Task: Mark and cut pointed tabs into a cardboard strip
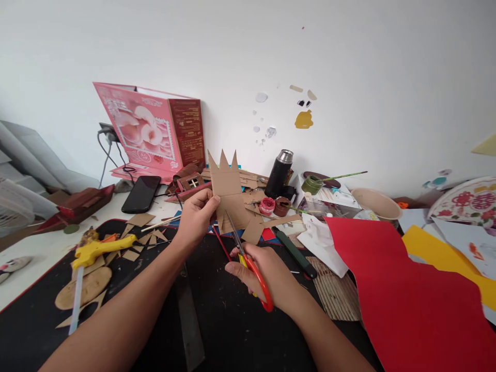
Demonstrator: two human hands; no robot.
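Observation:
Between thumb and fingers, my left hand (199, 212) pinches the left edge of a piece of brown cardboard (228, 183). Tall pointed spikes are cut along its top, and a crease runs across its middle. My right hand (259, 266) is closed on a pair of scissors (251, 271) with red and yellow handles. The blades point up and to the left, over the lower part of the cardboard; whether they bite into it I cannot tell. Below both hands lies a black cutting mat (228, 320) with a metal ruler (188, 325) on it.
A yellow glue gun (96, 250) and cardboard scraps lie on the left, near a black phone (141, 195). Behind stand a pink box (143, 124), a black thermos (279, 173) and paint jars (267, 206). A green cutter (296, 253) and red sheet (406, 294) are on the right.

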